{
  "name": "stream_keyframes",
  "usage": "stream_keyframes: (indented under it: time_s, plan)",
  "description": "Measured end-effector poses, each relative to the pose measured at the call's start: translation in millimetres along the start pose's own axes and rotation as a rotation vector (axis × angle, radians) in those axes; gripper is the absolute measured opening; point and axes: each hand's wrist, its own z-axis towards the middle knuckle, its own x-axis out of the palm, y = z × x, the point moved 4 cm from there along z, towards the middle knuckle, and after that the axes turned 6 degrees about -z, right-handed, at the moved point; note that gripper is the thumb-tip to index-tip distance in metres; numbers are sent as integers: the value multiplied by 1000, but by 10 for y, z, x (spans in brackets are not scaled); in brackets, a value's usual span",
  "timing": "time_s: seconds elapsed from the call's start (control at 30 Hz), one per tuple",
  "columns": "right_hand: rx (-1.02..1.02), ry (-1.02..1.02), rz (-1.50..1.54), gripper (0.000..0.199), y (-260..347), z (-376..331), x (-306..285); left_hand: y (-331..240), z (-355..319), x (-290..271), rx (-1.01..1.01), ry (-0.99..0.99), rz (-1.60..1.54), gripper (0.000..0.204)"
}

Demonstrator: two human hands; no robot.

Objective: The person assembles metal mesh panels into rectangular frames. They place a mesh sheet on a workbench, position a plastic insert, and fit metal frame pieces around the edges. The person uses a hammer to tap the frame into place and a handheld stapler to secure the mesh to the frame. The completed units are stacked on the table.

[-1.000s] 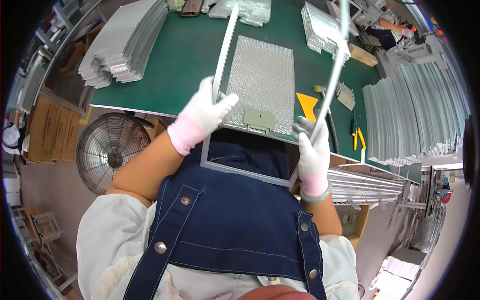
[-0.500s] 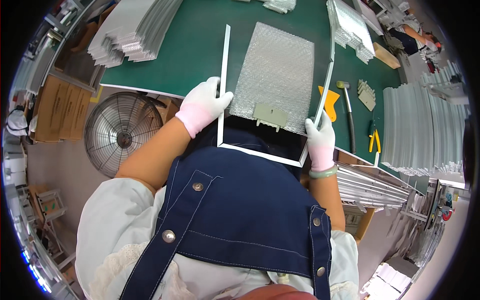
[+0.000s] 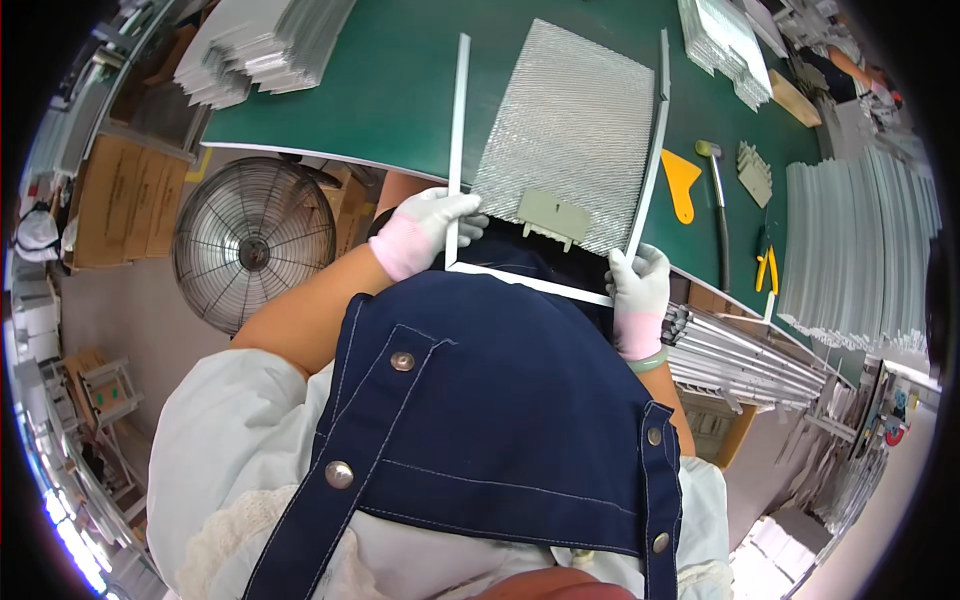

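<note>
A white three-sided metal frame (image 3: 458, 120) lies with its closed side toward my body and its far end open. My left hand (image 3: 430, 232), in a white glove with a pink cuff, is closed on the left bar just above the near corner. My right hand (image 3: 640, 290), gloved alike, pinches the right bar by the other near corner. Between the bars a silvery mesh panel (image 3: 570, 120) rests on the green bench, its right edge along the right bar. A grey-green plastic piece (image 3: 553, 218) with small prongs sits on the panel's near end.
Right of the frame lie a yellow scraper (image 3: 680, 187), a hammer (image 3: 721, 210), pliers (image 3: 767, 268) and a stack of strips (image 3: 850, 250). Mesh panels (image 3: 270, 45) are stacked at the far left. A floor fan (image 3: 255, 250) stands left of the bench; another person (image 3: 840, 70) is at far right.
Both hands have slid along the side bars toward the near corners. The mesh panel sits a bit farther right and up in the picture, partly because the view has shifted.
</note>
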Motion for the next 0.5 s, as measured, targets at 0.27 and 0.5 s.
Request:
stream_keyframes:
  time_s: [0.27, 0.5]
  plan:
    - [252, 177, 214, 30, -69, -121, 37, 5, -101, -91, 113, -68, 367, 30]
    - [249, 89, 362, 21, -99, 75, 165, -157, 74, -89, 206, -51, 511, 33]
